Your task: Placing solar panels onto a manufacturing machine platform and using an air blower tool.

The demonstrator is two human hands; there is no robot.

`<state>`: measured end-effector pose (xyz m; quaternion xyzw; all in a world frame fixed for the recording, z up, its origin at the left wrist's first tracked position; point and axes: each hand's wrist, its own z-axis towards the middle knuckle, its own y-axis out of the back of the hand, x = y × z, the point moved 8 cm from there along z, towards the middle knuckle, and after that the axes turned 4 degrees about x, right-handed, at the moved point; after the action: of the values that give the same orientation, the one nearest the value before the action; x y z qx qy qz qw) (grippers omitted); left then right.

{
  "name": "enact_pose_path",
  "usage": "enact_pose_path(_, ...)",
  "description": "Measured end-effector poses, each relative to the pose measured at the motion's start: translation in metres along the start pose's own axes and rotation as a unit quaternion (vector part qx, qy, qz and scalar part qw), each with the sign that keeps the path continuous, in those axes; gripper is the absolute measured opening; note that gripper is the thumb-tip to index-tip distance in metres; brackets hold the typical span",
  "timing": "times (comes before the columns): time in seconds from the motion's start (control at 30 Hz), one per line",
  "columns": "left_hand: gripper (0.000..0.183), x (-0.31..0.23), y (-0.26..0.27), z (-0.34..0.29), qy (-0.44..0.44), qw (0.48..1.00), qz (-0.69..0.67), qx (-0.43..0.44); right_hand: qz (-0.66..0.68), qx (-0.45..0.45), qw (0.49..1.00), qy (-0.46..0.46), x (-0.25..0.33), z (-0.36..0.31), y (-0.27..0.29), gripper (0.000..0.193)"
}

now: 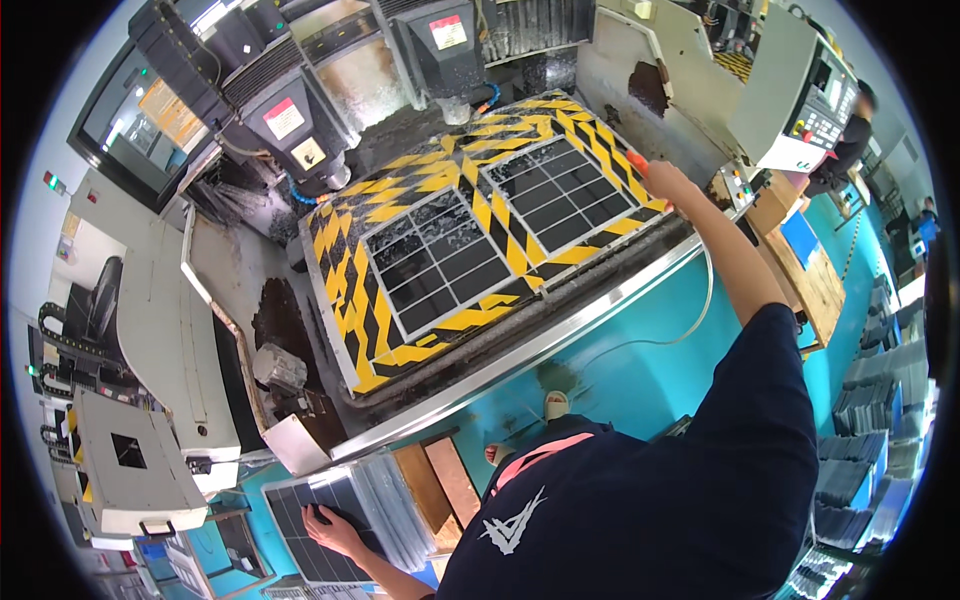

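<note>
The right hand [672,187] is closed around a small orange-red handheld tool [637,160] near the right edge of the yellow-and-black striped machine bed [346,300], where 2 dark rectangular white-gridded panels [456,268] lie side by side. The left hand [335,532], fingers spread, rests on a separate dark white-gridded panel [345,497].

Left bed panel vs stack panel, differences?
The left bed panel lies on the striped bed; the stack panel adjoins a sheet stack.
The left bed panel is speckled white toward its far end; the stack panel shows no such speckling.
The left grip touches only the stack panel.
Both: dark, pale grid lines.
</note>
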<state>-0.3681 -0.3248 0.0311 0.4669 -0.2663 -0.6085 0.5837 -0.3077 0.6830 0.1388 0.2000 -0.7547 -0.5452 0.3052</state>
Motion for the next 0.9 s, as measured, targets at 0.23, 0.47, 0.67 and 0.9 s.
enact_pose_path(0.23,0.033,-0.005,0.001,-0.001,0.012,1.000,-0.001,0.012,-0.067,0.104,0.991,0.058,0.028,-0.080,-0.070,0.035)
enact_pose_path(0.47,0.031,-0.006,0.000,0.002,-0.002,1.000,0.021,0.004,-0.037,0.019,0.990,0.138,0.072,-0.082,-0.067,0.039)
enact_pose_path(0.67,0.031,-0.002,-0.001,0.000,0.002,1.000,0.011,0.001,-0.003,0.000,0.998,0.064,0.042,-0.021,-0.031,0.041)
enact_pose_path(0.9,0.033,-0.009,0.004,0.001,0.024,1.000,0.008,0.017,0.064,-0.040,0.997,-0.016,-0.009,0.067,-0.008,0.045)
